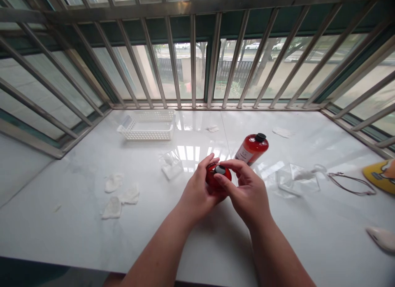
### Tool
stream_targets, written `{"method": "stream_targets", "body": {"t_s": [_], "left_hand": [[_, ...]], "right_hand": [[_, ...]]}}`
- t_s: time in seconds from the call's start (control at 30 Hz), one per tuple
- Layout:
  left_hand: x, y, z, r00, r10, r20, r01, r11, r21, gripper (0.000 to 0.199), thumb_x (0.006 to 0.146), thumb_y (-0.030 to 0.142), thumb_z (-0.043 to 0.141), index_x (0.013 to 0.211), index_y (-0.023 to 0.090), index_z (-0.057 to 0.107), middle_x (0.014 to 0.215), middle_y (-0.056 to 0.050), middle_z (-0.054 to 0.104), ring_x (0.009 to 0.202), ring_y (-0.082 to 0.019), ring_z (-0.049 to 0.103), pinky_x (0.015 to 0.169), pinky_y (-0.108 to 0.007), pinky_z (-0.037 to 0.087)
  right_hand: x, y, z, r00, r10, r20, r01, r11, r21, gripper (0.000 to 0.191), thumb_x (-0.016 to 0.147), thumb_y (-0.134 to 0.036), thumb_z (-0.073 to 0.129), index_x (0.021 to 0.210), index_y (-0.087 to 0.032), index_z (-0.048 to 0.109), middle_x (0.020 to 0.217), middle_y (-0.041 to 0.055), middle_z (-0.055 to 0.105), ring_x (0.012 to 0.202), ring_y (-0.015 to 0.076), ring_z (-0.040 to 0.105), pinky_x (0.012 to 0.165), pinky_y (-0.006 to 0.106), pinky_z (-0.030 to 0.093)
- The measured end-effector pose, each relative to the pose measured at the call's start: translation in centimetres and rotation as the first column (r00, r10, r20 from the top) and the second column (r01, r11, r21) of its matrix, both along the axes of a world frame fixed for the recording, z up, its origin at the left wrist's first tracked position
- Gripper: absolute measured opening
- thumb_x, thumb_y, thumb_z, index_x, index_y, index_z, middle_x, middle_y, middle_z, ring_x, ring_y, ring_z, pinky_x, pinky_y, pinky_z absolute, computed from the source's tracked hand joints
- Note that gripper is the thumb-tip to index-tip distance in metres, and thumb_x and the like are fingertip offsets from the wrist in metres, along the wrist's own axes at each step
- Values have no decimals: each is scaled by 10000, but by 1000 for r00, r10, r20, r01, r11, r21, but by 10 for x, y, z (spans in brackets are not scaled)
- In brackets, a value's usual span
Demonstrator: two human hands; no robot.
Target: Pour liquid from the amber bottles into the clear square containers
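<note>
Gripping a glossy red bottle mid-worktop: left hand closed around it from below and the side, right hand curled over the top, fingers right by its dark rounded cap. Both hands hide most of the bottle, and exact finger contact on the cap is hard to make out. Second red bottle, shiny with a black cap and pale label, lies tilted just past the right hand, its lower end hidden behind the fingers. Worktop is polished white stone, faint grey veining, one seam. White perforated plastic basket sits back left against the window frame. Small clear plastic bag lies left of the hands; larger clear plastic bag lies right, white material inside, can't tell what. Soft crumpled white pads are at left. Thin wire loop lies right. Yellow printed object and white piece are cut off by the right edge. Steel window bars run along the back.
</note>
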State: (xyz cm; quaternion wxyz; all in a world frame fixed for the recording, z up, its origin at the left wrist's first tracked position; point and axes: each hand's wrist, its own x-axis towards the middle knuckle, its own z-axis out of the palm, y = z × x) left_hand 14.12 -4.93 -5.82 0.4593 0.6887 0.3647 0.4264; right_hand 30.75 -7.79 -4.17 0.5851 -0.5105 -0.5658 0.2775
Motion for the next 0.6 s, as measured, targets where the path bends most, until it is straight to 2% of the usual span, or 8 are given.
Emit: {"method": "stream_targets", "body": {"t_s": [0.17,0.3,0.43,0.6], "left_hand": [[0,-1,5,999,8,-31,-9,1000,-19,1009,843,257,953,1674,310,384,1673,-143,574,1517,-350,605,1265,-536,512],[-1,-1,3,998,-21,-62,21,1000,-4,1021,845,264,935,1687,299,360,1671,-162,568,1518,-371,600,1260,-559,514],[0,-2,0,997,-64,-49,63,998,-18,1034,863,280,932,1703,316,330,1685,-159,551,1511,-375,604,1249,-565,522],[1,-3,2,995,-65,-77,63,998,-25,1044,875,295,934,1722,325,324,1730,-156,503,1552,-400,562,1267,-581,507]], "right_hand": [[2,-2,2,977,181,-114,-184,983,-11,367,1083,-397,709,1417,-328,572,1300,84,796,1350,279,719,1235,582,526],[-1,-2,2,978,200,-61,-201,979,-14,537,966,-346,861,1426,-344,584,1254,63,792,1249,276,755,1182,534,570],[-2,-2,3,980,177,-89,-180,983,-35,417,1005,-325,823,1371,-342,623,1103,27,803,1127,247,782,1129,495,590],[2,-4,4,955,262,-139,-266,964,-8,318,1065,-357,765,1361,-349,649,1136,32,799,1112,221,782,1004,392,634]]}}
